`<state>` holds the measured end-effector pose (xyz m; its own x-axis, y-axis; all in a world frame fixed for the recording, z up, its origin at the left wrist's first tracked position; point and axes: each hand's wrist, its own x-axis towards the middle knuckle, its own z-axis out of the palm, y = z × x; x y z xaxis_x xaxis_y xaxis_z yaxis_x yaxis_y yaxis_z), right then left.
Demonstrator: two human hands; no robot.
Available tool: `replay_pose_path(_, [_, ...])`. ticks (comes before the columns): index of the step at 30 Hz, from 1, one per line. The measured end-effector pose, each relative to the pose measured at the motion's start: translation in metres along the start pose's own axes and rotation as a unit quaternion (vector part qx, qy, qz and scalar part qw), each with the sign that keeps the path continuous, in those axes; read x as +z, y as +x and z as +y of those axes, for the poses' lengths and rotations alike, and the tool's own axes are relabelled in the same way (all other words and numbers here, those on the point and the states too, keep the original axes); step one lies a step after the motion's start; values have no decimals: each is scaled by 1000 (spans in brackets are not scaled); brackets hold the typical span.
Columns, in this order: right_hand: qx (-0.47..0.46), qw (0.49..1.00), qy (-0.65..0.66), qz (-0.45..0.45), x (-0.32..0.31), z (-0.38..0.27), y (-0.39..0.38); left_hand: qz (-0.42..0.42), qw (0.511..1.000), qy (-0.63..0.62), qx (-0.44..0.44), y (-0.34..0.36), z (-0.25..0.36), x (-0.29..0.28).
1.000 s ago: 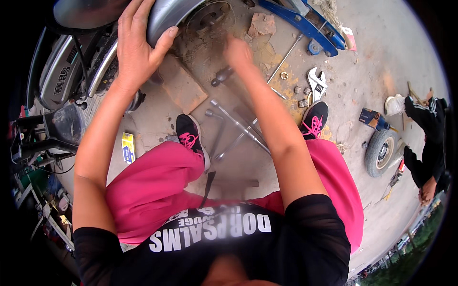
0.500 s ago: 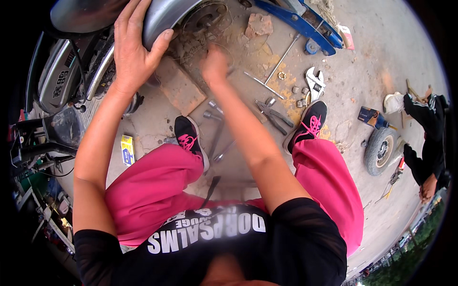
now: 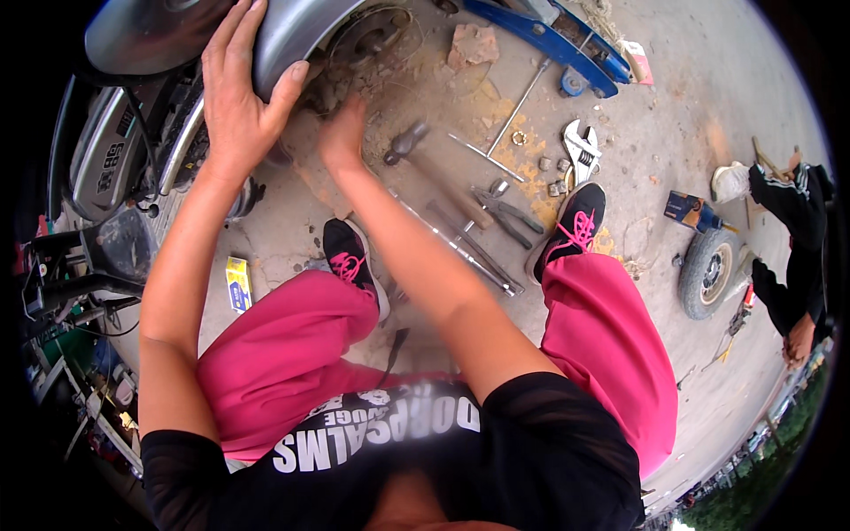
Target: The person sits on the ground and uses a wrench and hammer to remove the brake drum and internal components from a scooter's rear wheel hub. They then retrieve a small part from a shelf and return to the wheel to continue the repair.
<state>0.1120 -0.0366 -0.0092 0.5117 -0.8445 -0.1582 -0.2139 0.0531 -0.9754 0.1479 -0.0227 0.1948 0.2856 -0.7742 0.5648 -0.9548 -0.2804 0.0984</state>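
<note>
My left hand (image 3: 237, 111) lies against the curved silver-grey fender (image 3: 301, 34) of a motor vehicle, fingers stretched out and thumb apart. My right hand (image 3: 343, 137) is beside the fender's lower edge, above a reddish block (image 3: 312, 181). Its fingers are partly hidden and blurred, so I cannot see whether it holds anything. Just right of that hand a hammer (image 3: 409, 143) rests on the ground, its wooden handle pointing towards my right foot. Beyond the right hand is a round, dirty wheel part (image 3: 376, 34), partly under the fender.
Between my shoes lie long metal wrenches (image 3: 465, 252) and pliers (image 3: 509, 217). Farther off are a T-shaped wrench (image 3: 515, 119), an adjustable wrench (image 3: 582, 152), a broken brick (image 3: 474, 46) and a blue jack (image 3: 558, 42). A small wheel (image 3: 708, 274) and another person's hand (image 3: 799, 341) are at right.
My right hand has moved left towards the fender, uncovering the hammer and more of the wrenches. My left hand stays on the fender. The view has shifted slightly.
</note>
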Motion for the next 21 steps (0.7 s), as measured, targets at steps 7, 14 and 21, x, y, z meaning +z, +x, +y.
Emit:
replay_pose_path(7, [26, 999, -37, 5, 2, -21, -1, 6, 1000, 6, 0, 3, 4, 0])
replay_pose_path(14, [91, 986, -42, -134, -33, -35, 13, 4, 1000, 5, -4, 2, 7, -1])
replay_pose_path(21, [117, 971, -73, -195, -62, -53, 31, 7, 1000, 4, -8, 6, 7, -1])
